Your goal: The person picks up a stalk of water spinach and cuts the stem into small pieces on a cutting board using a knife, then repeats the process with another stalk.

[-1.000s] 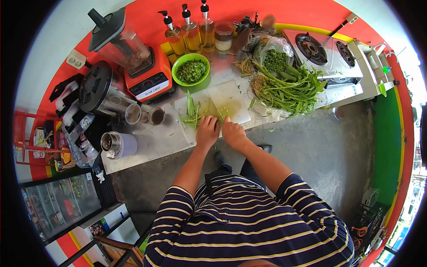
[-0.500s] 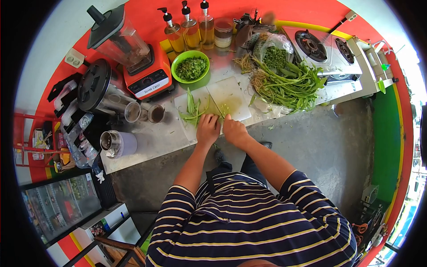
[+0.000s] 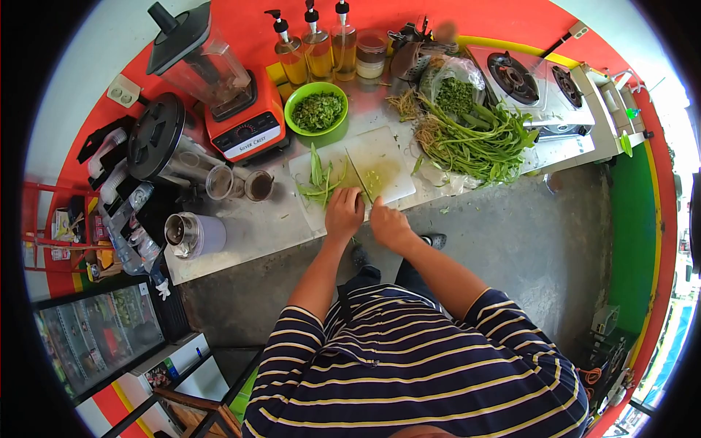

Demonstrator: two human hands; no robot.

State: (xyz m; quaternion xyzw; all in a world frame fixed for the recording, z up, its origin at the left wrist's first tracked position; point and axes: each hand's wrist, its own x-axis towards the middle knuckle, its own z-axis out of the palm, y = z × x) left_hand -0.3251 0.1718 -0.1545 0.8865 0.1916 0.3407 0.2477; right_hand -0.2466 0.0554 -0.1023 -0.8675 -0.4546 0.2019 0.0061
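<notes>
My right hand is closed round the handle of a knife, whose thin blade points away from me across the white cutting board. Close to its left, my left hand has its fingers curled down on green stems at the board's front edge. Leafy green stalks lie on the board left of that hand. Small chopped pieces are scattered right of the blade. Behind the board sits a lime-green bowl filled with chopped greens.
A heap of leafy greens with roots lies right of the board, near a gas stove. A red blender, a jar of dark liquid and a metal-topped container stand to the left. Pump bottles line the wall.
The knife blade now shows further forward across the board, and my right hand has shifted slightly down and right. My left hand stays on the stems. The whole view has shifted a little.
</notes>
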